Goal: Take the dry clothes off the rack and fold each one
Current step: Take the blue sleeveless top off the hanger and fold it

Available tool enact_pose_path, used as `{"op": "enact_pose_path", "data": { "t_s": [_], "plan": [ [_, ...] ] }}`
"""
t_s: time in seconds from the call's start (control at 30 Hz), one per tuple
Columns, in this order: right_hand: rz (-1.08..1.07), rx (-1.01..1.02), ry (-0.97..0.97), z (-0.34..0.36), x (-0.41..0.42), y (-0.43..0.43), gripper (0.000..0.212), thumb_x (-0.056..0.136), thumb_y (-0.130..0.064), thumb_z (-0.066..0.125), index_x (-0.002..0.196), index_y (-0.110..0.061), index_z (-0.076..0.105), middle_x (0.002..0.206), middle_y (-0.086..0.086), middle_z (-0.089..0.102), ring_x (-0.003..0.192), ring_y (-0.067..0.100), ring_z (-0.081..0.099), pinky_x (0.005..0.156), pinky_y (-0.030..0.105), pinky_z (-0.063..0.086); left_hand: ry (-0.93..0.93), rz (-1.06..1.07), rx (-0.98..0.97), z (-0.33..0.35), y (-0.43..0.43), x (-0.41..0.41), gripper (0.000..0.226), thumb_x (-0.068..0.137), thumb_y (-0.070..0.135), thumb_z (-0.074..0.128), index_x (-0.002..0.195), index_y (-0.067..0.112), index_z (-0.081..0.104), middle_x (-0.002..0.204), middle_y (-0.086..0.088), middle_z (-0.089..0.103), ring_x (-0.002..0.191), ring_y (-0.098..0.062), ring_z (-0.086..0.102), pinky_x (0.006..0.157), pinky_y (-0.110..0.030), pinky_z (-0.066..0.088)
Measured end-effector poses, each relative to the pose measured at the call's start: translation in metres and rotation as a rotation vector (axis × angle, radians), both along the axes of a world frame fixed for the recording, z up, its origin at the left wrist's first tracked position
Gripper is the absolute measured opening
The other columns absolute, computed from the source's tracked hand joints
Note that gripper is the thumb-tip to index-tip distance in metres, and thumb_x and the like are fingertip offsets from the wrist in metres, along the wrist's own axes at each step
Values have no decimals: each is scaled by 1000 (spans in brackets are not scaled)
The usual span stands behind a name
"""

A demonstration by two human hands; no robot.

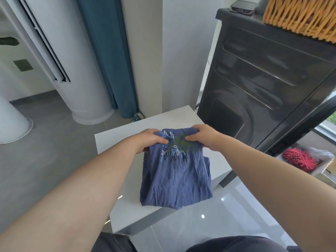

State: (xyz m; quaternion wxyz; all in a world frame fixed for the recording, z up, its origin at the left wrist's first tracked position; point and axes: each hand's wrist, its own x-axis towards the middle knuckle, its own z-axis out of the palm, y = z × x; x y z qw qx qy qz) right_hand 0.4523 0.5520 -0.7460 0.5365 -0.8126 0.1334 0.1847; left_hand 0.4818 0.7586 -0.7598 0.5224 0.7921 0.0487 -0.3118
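Note:
A blue garment with white, blue and green leaf embroidery lies folded on a small white table. My left hand grips its far left corner, thumb on top of the cloth. My right hand pinches the far right corner next to the embroidery. The near edge of the garment reaches the table's front edge. No drying rack is in view.
A dark washing machine stands right of the table, with a woven orange basket and a phone on top. A red fuzzy item lies at the right. A white column unit and teal curtain stand behind.

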Motion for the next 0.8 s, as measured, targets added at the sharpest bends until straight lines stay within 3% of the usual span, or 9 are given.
{"op": "enact_pose_path", "data": {
  "t_s": [0.1, 0.17, 0.27, 0.37, 0.43, 0.53, 0.7, 0.8],
  "plan": [
    [-87, -231, -142, -12, 7, 10, 52, 89, -13, 63, 136, -8, 42, 121, 14, 55, 108, 29, 56, 95, 38, 47, -366, 87, 385, -11, -2, 6, 63, 83, 16, 66, 139, 16, 38, 131, -10, 51, 118, -29, 50, 96, -35, 42],
    [18, -413, -184, -24, 1, 16, 55, 93, -16, 54, 143, -11, 32, 135, 14, 47, 120, 30, 49, 98, 37, 42, -533, -66, 622, -16, -4, -3, 65, 87, 16, 56, 145, 20, 27, 143, -9, 38, 129, -31, 37, 100, -39, 38],
    [347, -668, -234, -46, -17, 21, 49, 94, -19, 47, 141, -12, 35, 141, 12, 43, 129, 31, 40, 103, 36, 36, -700, -469, 772, -32, -9, -19, 59, 96, 26, 43, 150, 23, 18, 157, -2, 17, 142, -26, 17, 112, -41, 25],
    [688, -973, -200, -67, -36, 20, 59, 100, -35, 34, 152, -16, 12, 159, 3, 8, 146, 23, 8, 117, 43, 14, -590, -711, 871, -54, -11, -31, 58, 101, 42, 24, 152, 26, 1, 160, 3, -6, 146, -21, -7, 117, -46, 3],
    [734, -1079, -161, -77, -42, 17, 62, 102, -40, 27, 153, -21, -1, 160, -1, -8, 147, 20, -6, 118, 46, 3, -531, -711, 895, -70, -13, -38, 61, 100, 47, 21, 151, 27, -5, 159, 3, -12, 146, -20, -14, 116, -46, -1],
    [669, -1149, -192, -81, -37, 21, 62, 102, -35, 31, 152, -21, -2, 160, 1, -11, 147, 22, -11, 116, 48, -2, -549, -613, 895, -81, -19, -40, 61, 100, 46, 21, 151, 26, -5, 159, 3, -14, 145, -21, -15, 117, -46, 1],
    [409, -1146, -293, -74, -32, 24, 65, 95, -16, 47, 150, -13, 13, 159, 11, -5, 146, 29, -5, 117, 45, -1, -447, -428, 917, -82, -37, -27, 60, 100, 45, 21, 152, 23, -3, 159, 0, -10, 146, -26, -9, 117, -46, 9],
    [236, -1082, -230, -70, -38, 16, 56, 99, -23, 41, 149, -13, 18, 159, 11, 1, 146, 30, 0, 118, 43, 4, -463, -363, 997, -73, -53, -24, 62, 99, 48, 27, 149, 12, 18, 155, -15, 17, 141, -35, 17, 108, -45, 31]
  ]
}}
